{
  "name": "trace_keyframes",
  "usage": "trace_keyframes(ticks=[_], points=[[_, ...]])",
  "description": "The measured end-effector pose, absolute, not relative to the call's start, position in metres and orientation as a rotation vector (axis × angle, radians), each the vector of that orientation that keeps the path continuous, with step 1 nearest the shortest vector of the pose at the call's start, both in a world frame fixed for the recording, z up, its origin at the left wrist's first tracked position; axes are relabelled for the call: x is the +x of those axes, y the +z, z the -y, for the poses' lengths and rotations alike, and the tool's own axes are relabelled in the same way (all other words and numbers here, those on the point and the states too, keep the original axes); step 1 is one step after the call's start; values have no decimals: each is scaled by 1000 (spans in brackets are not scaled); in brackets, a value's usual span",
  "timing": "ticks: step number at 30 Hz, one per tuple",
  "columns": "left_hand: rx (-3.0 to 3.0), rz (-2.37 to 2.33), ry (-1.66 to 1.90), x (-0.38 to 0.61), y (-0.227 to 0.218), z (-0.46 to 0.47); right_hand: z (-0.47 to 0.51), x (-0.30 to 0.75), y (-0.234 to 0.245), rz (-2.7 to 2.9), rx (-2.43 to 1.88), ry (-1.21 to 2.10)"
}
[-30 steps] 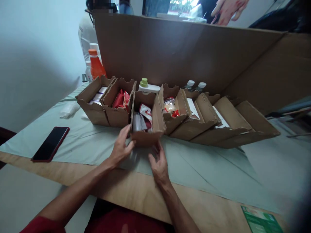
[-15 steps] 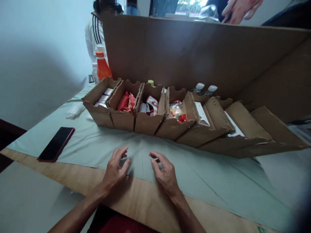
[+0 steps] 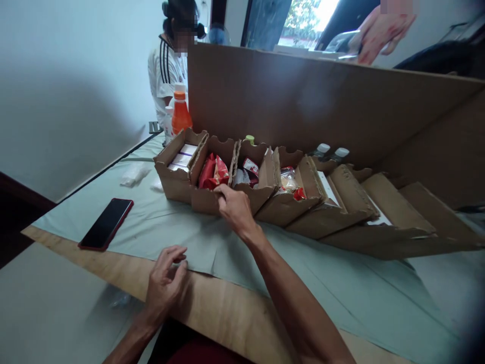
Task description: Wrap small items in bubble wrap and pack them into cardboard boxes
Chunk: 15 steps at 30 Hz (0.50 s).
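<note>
Green cloth [image 3: 341, 283] bears the red-packet box [image 3: 203, 201], gripped front-right by right hand [image 3: 237, 210].

On the cloth [image 3: 242, 268], a row of boxes [image 3: 278, 210] runs left to right before a panel [image 3: 257, 96]. Packets [image 3: 207, 173] lie in the second box from the left [image 3: 204, 200]. Left of the row and nearer lies a phone [image 3: 106, 224]. The right hand [image 3: 237, 208] is at that box's near wall; the left hand [image 3: 165, 278] is nearer.

The right forearm [image 3: 299, 298] points to eleven o'clock, the right hand [image 3: 235, 206] bent at the knuckles, fingers [image 3: 223, 194] pinched. The left forearm [image 3: 137, 331] points to one o'clock, the left hand [image 3: 165, 275] loosely cupped, thumb [image 3: 179, 279] apart.
</note>
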<state>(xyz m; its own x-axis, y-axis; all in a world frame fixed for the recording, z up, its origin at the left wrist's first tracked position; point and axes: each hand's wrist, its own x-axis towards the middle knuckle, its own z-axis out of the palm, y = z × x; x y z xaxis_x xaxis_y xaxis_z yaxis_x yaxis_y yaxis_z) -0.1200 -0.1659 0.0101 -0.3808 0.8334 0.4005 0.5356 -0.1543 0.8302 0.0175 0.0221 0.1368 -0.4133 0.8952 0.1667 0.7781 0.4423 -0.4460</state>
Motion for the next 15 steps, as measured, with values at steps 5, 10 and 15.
trace_keyframes(ticks=[5,10,15], points=[[1371,-2021,1596,-144,11,175,69,88,131,2295,-1135,729],[1440,-1791,1524,-135,12,175,108,193,125,1827,-1332,851],[1386,-1651,1357,-115,6,172,139,254,89,1480,-1394,869]])
